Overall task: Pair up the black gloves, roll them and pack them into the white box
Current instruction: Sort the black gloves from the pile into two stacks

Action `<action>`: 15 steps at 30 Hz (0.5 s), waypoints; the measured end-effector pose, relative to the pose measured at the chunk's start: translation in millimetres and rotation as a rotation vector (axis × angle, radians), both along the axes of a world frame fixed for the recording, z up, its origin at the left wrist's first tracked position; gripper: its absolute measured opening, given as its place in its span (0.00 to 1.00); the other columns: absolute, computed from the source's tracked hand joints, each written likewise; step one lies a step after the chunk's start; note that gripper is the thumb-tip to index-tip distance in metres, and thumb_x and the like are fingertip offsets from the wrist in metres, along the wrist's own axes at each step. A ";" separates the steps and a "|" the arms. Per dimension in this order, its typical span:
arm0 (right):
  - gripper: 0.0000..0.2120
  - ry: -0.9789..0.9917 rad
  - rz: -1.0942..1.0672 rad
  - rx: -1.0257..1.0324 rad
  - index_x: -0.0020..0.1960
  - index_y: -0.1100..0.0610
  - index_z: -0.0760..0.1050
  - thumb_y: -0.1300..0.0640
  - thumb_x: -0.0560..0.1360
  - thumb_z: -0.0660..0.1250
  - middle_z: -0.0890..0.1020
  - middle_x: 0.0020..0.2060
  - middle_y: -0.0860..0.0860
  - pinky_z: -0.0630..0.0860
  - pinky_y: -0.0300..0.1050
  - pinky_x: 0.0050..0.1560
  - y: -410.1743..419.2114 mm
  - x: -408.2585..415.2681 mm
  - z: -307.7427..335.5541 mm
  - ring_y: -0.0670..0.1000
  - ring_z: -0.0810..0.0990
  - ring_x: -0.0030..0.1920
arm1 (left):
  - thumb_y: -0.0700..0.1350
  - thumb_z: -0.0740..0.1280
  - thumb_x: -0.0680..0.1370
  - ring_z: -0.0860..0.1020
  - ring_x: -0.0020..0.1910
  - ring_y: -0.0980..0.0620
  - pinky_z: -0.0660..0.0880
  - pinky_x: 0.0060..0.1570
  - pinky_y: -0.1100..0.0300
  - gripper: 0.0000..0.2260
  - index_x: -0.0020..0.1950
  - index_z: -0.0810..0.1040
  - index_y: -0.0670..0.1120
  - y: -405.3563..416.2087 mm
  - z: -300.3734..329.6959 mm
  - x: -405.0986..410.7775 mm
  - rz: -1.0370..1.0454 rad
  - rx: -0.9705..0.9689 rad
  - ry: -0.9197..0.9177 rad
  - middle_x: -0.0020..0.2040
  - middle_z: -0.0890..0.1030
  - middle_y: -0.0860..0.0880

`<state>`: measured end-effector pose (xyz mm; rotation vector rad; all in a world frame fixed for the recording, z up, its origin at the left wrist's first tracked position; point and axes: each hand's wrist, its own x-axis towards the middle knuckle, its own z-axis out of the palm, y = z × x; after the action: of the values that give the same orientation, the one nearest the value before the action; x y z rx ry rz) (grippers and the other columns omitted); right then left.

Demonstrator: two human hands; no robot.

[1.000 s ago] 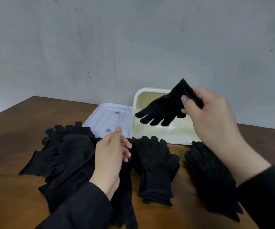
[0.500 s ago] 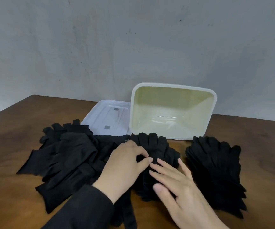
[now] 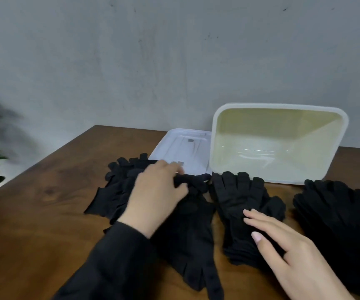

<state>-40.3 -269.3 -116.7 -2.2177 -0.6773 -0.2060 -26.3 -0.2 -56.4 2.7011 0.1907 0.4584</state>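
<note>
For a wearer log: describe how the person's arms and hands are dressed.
Both hands are bare: no gloves, rings or watch in view. The left hand comes out of a long black fabric sleeve that ends at the wrist. The right hand shows pale pink nails; its forearm leaves the frame with no sleeve in view.

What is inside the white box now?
The white box holds no gloves: only its bare yellowish inside shows. The nearest strip of its floor is hidden behind the front rim.
</note>
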 end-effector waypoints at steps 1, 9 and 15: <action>0.17 0.003 -0.004 0.008 0.62 0.39 0.79 0.44 0.75 0.61 0.72 0.63 0.24 0.58 0.22 0.66 0.5 0.2 0.4 0.28 0.66 0.68 | 0.53 0.67 0.75 0.72 0.59 0.52 0.69 0.63 0.51 0.14 0.61 0.77 0.57 11.9 0.6 -3.3 0.009 0.063 0.089 0.58 0.75 0.56; 0.16 0.050 -0.007 0.031 0.61 0.37 0.78 0.45 0.75 0.61 0.69 0.63 0.20 0.57 0.18 0.63 2.2 -0.8 5.2 0.25 0.65 0.67 | 0.42 0.64 0.79 0.69 0.62 0.54 0.64 0.62 0.55 0.14 0.60 0.79 0.57 36.6 -13.5 -6.8 -0.018 0.128 0.151 0.62 0.73 0.61; 0.15 0.040 -0.005 0.013 0.61 0.38 0.78 0.45 0.76 0.62 0.70 0.63 0.21 0.57 0.20 0.64 2.3 -1.3 5.4 0.27 0.65 0.68 | 0.50 0.68 0.79 0.78 0.40 0.58 0.72 0.42 0.61 0.07 0.44 0.80 0.50 18.1 13.0 -7.1 0.068 -0.565 -0.209 0.39 0.81 0.51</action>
<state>-41.6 -267.0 -111.4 -2.2056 -0.6469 -0.1680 -33.3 17.9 -43.3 2.0863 0.3016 0.5992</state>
